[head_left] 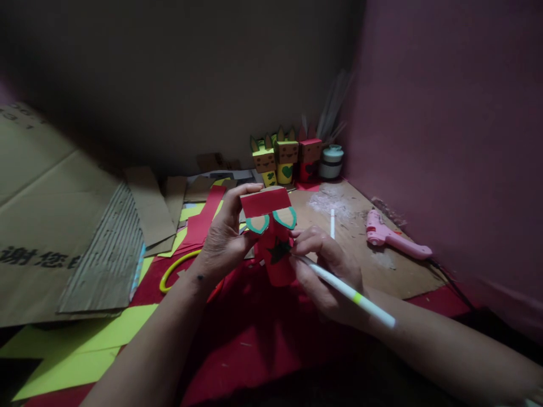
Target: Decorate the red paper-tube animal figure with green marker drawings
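Grasped in the left hand (229, 229), the red paper figure (282, 275) is near upright above the red cloth (237, 356), box end up; the right hand (328, 257), curled, pinches a pen (345, 288) slanting up-left toward it.

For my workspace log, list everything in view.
Paper figure: one, red, centre
Pen-like stick: one, white, right of centre
Standing figures: three, two yellow, one red, back
Lidded jar: one, pale green, back
Clear sticks: several, translucent, behind jar
Glue gun: one, pink, right
Cable: one, black, from glue gun
Board: one, brown, under glue gun
Short stick: one, white, on board
Cardboard pieces: several, brown, left
Paper sheets: several, yellow, lower left
Paper strips: several, red, left
Loop: one, yellow, left
Cloth: one, red, front
Walls: two, grey and purple, back and right
Left hand: one, bare, gripping paper figure
Right hand: one, bare, holding pen-like stick
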